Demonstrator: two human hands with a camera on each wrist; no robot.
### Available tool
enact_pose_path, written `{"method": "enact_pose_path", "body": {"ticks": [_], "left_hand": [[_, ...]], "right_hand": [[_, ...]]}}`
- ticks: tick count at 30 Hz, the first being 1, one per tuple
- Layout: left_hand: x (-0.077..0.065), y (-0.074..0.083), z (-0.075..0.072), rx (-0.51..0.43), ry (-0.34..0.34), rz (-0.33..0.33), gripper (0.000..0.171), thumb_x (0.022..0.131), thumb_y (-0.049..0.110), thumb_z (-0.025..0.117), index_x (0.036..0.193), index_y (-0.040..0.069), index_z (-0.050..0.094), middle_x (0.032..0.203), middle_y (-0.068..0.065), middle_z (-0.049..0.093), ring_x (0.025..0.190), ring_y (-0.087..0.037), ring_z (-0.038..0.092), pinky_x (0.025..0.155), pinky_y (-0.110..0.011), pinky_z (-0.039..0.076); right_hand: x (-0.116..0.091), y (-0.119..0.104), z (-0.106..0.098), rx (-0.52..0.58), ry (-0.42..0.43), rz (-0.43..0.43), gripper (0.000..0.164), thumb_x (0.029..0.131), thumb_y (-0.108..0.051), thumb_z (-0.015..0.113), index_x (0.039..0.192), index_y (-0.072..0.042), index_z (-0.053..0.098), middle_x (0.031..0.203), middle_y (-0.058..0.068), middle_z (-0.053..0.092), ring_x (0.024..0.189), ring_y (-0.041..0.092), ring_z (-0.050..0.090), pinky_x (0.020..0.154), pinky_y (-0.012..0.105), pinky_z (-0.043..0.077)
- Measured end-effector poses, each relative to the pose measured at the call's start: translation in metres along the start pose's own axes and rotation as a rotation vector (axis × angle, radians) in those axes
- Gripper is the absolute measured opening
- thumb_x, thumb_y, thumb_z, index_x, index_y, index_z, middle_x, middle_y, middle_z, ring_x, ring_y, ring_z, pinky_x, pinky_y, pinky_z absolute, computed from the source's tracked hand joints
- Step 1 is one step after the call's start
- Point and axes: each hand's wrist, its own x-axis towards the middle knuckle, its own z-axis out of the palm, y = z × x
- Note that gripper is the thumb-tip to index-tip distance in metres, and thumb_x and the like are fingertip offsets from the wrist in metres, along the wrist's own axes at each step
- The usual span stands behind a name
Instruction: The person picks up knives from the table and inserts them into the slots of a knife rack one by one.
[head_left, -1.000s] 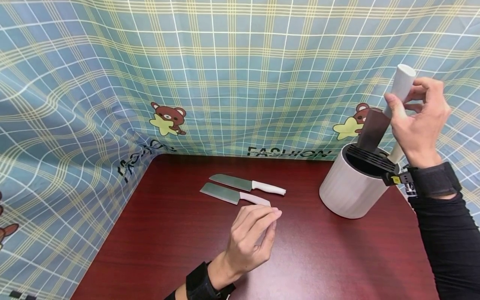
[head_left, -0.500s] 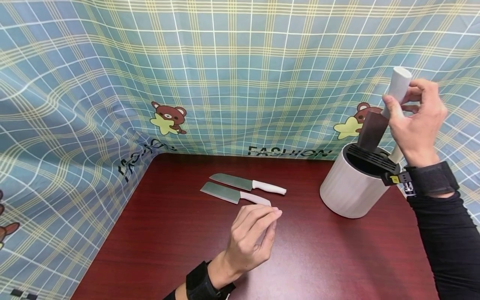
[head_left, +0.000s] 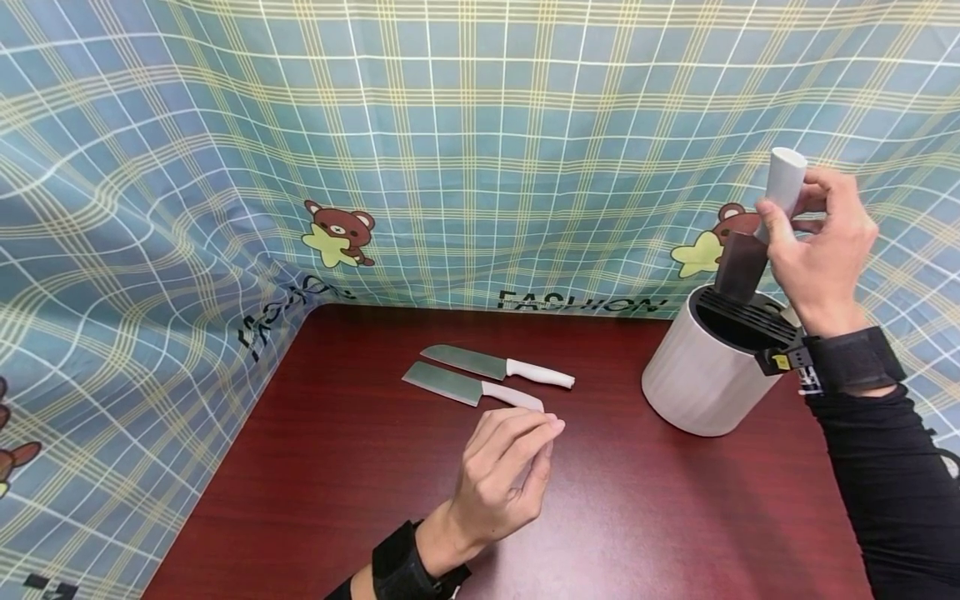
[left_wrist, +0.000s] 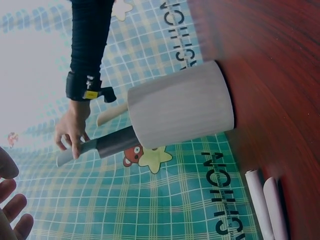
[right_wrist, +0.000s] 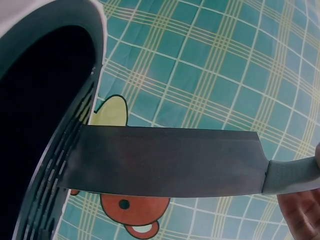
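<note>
My right hand (head_left: 828, 246) grips the pale handle of a wide-bladed kitchen knife (head_left: 741, 268), thumb on the near side. The knife stands handle up, with its blade's lower end in the slotted insert of a round whitish knife holder (head_left: 701, 375). In the right wrist view, the dark blade (right_wrist: 165, 161) reaches into one of the slots beside a large dark opening. Over the table's front half hovers my left hand (head_left: 498, 483), holding nothing, fingers loosely bent. Just beyond its fingertips lie two white-handled knives, one with a squared blade (head_left: 442, 383), the other with a rounded tip (head_left: 465, 361).
Another pale handle (left_wrist: 111, 115) sticks out of the holder, partly behind my right wrist in the head view. The dark red table (head_left: 337, 467) meets a checked cloth (head_left: 465, 167) with printed bears at the back and left.
My right hand has moved down and slightly left, and the knife has sunk deeper into the holder, with less blade showing. The left hand and the two lying knives stay put.
</note>
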Motion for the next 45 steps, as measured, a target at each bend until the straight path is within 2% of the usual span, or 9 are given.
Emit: {"method": "enact_pose_path", "body": {"ticks": [5,12,18,20,25,30,32,36,45], "left_hand": [[0.0,0.0,-0.001,0.002,-0.003,-0.004,0.018,0.093,-0.001,0.058,0.1,-0.006,0.073,0.094,-0.015,0.073,0.087,-0.024,0.068,0.077,-0.028,0.054],[0.0,0.0,-0.002,0.005,-0.005,-0.004,0.018,0.092,-0.001,0.058,0.1,-0.006,0.074,0.094,-0.014,0.073,0.088,-0.024,0.068,0.078,-0.028,0.054],[-0.001,0.0,-0.003,0.009,-0.014,-0.012,0.018,0.093,-0.001,0.058,0.101,-0.005,0.074,0.095,-0.014,0.073,0.088,-0.024,0.068,0.078,-0.028,0.054],[-0.002,0.0,-0.003,0.009,-0.016,-0.013,0.018,0.093,-0.001,0.058,0.101,-0.005,0.074,0.095,-0.014,0.073,0.088,-0.024,0.068,0.079,-0.028,0.054],[-0.002,0.0,-0.004,0.01,-0.017,-0.01,0.018,0.093,-0.001,0.058,0.101,-0.005,0.074,0.095,-0.014,0.073,0.088,-0.024,0.068,0.079,-0.028,0.055],[-0.003,0.001,-0.004,0.011,-0.015,-0.008,0.018,0.093,-0.001,0.058,0.101,-0.005,0.074,0.095,-0.015,0.073,0.088,-0.024,0.068,0.08,-0.028,0.055],[-0.003,0.001,-0.005,0.011,-0.016,-0.009,0.018,0.093,-0.001,0.058,0.101,-0.005,0.074,0.095,-0.015,0.073,0.088,-0.024,0.068,0.079,-0.028,0.055],[-0.004,0.002,-0.005,0.014,-0.014,-0.014,0.018,0.093,-0.001,0.058,0.101,-0.006,0.074,0.095,-0.015,0.073,0.088,-0.024,0.068,0.079,-0.028,0.055],[-0.004,0.003,-0.006,0.013,-0.019,-0.018,0.018,0.093,-0.001,0.057,0.101,-0.005,0.073,0.095,-0.015,0.073,0.089,-0.024,0.068,0.08,-0.028,0.055]], "right_hand": [[-0.005,0.001,0.002,-0.024,-0.001,0.026,0.035,0.088,-0.015,0.077,0.121,-0.018,0.067,0.094,-0.04,0.049,0.084,-0.022,0.052,0.073,-0.005,0.041],[-0.011,0.012,0.004,-0.041,-0.01,0.039,0.034,0.087,-0.016,0.078,0.119,-0.022,0.067,0.094,-0.043,0.05,0.083,-0.023,0.052,0.071,-0.006,0.04],[-0.018,0.015,0.006,-0.07,-0.035,0.085,0.037,0.088,-0.018,0.079,0.121,-0.011,0.066,0.093,-0.041,0.048,0.084,-0.022,0.051,0.072,-0.006,0.041],[-0.02,0.016,0.007,-0.079,-0.046,0.09,0.038,0.088,-0.018,0.078,0.123,-0.011,0.065,0.096,-0.035,0.053,0.085,-0.023,0.051,0.072,-0.006,0.04],[-0.026,0.02,0.008,-0.078,-0.07,0.089,0.038,0.09,-0.02,0.076,0.126,-0.017,0.064,0.099,-0.002,0.068,0.086,-0.024,0.05,0.072,-0.006,0.04],[-0.032,0.023,0.006,-0.073,-0.074,0.091,0.037,0.09,-0.021,0.075,0.125,-0.014,0.064,0.094,-0.011,0.062,0.086,-0.025,0.05,0.071,-0.007,0.038],[-0.034,0.024,0.006,-0.078,-0.081,0.094,0.037,0.091,-0.02,0.074,0.125,-0.011,0.064,0.094,-0.004,0.066,0.086,-0.026,0.049,0.071,-0.007,0.038],[-0.036,0.024,0.007,-0.082,-0.099,0.092,0.04,0.091,-0.017,0.074,0.125,-0.001,0.061,0.104,0.023,0.072,0.086,-0.027,0.047,0.071,-0.008,0.037],[-0.043,0.029,0.012,-0.068,-0.108,0.052,0.04,0.091,-0.012,0.073,0.123,0.007,0.059,0.103,0.028,0.071,0.084,-0.029,0.047,0.069,-0.008,0.036]]}}
